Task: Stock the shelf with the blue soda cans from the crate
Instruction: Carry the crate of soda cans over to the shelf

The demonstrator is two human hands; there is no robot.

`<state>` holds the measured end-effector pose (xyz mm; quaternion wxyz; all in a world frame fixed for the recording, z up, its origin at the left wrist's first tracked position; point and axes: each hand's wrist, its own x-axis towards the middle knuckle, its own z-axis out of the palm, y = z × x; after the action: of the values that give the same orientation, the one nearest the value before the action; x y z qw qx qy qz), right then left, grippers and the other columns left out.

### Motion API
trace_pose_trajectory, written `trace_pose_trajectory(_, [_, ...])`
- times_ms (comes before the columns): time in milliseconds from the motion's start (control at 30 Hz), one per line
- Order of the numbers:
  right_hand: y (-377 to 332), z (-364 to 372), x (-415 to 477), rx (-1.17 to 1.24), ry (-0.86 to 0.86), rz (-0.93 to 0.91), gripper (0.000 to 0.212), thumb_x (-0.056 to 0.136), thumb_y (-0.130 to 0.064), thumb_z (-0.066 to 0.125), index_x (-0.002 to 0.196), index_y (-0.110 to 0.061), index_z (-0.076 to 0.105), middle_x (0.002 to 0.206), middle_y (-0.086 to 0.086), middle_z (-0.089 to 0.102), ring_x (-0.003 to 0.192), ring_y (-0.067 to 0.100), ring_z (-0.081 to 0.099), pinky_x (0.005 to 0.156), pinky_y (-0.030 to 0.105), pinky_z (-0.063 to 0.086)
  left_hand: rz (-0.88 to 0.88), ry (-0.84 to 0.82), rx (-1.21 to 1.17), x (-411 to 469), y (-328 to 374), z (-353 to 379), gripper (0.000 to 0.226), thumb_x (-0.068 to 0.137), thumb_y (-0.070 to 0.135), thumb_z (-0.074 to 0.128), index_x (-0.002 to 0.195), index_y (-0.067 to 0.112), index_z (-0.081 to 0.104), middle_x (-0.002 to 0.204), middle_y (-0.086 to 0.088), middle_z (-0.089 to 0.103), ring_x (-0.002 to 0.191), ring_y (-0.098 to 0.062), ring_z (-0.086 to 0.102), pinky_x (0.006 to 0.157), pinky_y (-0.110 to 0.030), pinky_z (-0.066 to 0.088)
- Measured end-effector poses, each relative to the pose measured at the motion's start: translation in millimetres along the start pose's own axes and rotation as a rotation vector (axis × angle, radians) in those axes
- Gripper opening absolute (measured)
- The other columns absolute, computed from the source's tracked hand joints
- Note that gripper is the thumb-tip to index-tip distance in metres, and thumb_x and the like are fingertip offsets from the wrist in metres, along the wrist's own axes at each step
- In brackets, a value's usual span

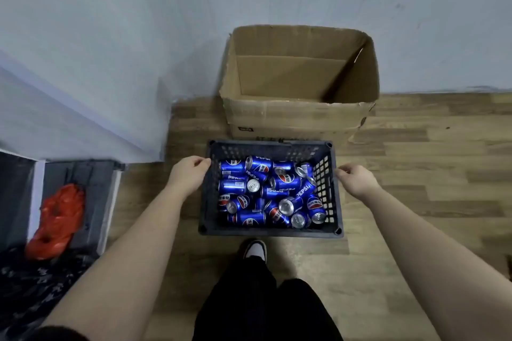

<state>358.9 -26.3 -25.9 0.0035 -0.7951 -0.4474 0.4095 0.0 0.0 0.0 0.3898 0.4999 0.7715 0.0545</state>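
Note:
A dark grey plastic crate [270, 231] stands on the wooden floor just in front of my feet. Several blue soda cans [285, 182] lie jumbled inside it, most on their sides. My left hand [188, 173] is at the crate's left rim near the far corner, fingers curled onto the edge. Across from it, my right hand [356, 178] has its fingers curled at the right rim. Neither hand holds a can.
An open cardboard box [293, 116] stands right behind the crate against the pale wall. At the left, a dark grey bin [102, 191] holds a red plastic bag [58, 221]. My shoe [255, 249] and dark trouser legs are below the crate.

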Motion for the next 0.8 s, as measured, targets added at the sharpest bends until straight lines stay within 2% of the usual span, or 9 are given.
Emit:
trace_pose_trajectory(233, [66.5,83.0,107.6,-0.027,0.01,0.086,0.046,0.098,-0.03,0.048,0.134,-0.001,0.048,0.13,0.022,0.056,0.118,0.037,0.053,0.089,0.034,0.042,-0.046,-0.011,0.049,96.3,-81.8,98.5,0.044,0.1,0.037,0.043,0.128,0.007,0.057,0.131,-0.015,0.058,0.119,-0.032,0.052,0.09,-0.034,0.039])
trace_pose_trajectory(333, [94.5,108.1,147.4,0.055,0.101,0.188,0.068,0.094,-0.046,0.052,0.145,-0.005,0.033,0.144,0.024,0.037,0.128,0.041,0.043,0.101,0.043,0.04,-0.123,0.037,0.015,127.9,-114.4,130.1,0.055,0.101,0.043,0.039,0.137,0.001,0.046,0.139,-0.019,0.049,0.126,-0.036,0.046,0.099,-0.038,0.037])
trace_pose_trajectory(400, [113.0,121.4,175.3,0.2,0.119,0.238,0.075,0.087,-0.058,0.054,0.141,-0.007,0.041,0.14,0.021,0.044,0.121,0.041,0.05,0.102,0.048,0.044,-0.194,0.065,-0.034,145.9,-135.8,146.7,0.068,0.099,0.052,0.035,0.143,0.0,0.038,0.145,-0.02,0.041,0.13,-0.037,0.041,0.104,-0.04,0.035])
trace_pose_trajectory(467, [129.9,129.6,199.3,0.372,0.076,0.263,0.08,0.076,-0.067,0.056,0.129,-0.007,0.054,0.124,0.017,0.06,0.106,0.037,0.061,0.094,0.05,0.051,-0.266,0.057,-0.166,165.3,-156.0,156.9,0.081,0.092,0.066,0.035,0.143,0.003,0.039,0.146,-0.019,0.042,0.129,-0.037,0.043,0.107,-0.042,0.036])
trace_pose_trajectory(533, [139.1,135.5,213.3,0.518,0.04,0.255,0.069,0.079,-0.061,0.058,0.121,-0.007,0.059,0.107,0.014,0.068,0.091,0.034,0.067,0.082,0.046,0.056,-0.339,0.017,-0.413,186.6,-178.2,166.6,0.092,0.075,0.085,0.039,0.128,0.012,0.058,0.127,-0.016,0.06,0.11,-0.036,0.059,0.098,-0.047,0.046])
trace_pose_trajectory(567, [141.7,139.3,218.6,0.591,0.016,0.233,0.056,0.086,-0.054,0.057,0.116,-0.006,0.06,0.097,0.013,0.068,0.081,0.032,0.067,0.073,0.042,0.056,-0.337,0.006,-0.513,195.7,-188.6,173.3,0.086,0.074,0.085,0.04,0.114,0.014,0.065,0.111,-0.015,0.068,0.096,-0.034,0.065,0.09,-0.048,0.051])
trace_pose_trajectory(633, [142.9,142.1,224.1,0.7,-0.066,0.194,0.039,0.096,-0.045,0.049,0.104,-0.008,0.059,0.081,0.01,0.064,0.066,0.028,0.063,0.061,0.035,0.051,-0.316,-0.009,-0.623,200.8,-192.2,178.2,0.065,0.085,0.073,0.04,0.094,0.015,0.068,0.091,-0.012,0.069,0.078,-0.03,0.064,0.076,-0.043,0.052])
trace_pose_trajectory(733, [144.4,147.0,229.9,0.782,-0.15,0.181,0.038,0.099,-0.048,0.04,0.098,-0.013,0.054,0.076,0.008,0.061,0.064,0.024,0.061,0.059,0.031,0.046,-0.274,-0.029,-0.72,201.6,-188.3,185.0,0.048,0.096,0.058,0.036,0.089,0.021,0.064,0.091,-0.003,0.064,0.073,-0.02,0.056,0.064,-0.034,0.048])
trace_pose_trajectory(800, [144.3,147.3,230.4,0.799,-0.168,0.188,0.042,0.098,-0.051,0.039,0.097,-0.013,0.054,0.076,0.008,0.061,0.07,0.025,0.062,0.061,0.032,0.046,-0.266,-0.043,-0.763,202.3,-187.3,185.5,0.048,0.098,0.055,0.034,0.093,0.018,0.065,0.087,-0.001,0.061,0.068,-0.018,0.054,0.06,-0.032,0.048])
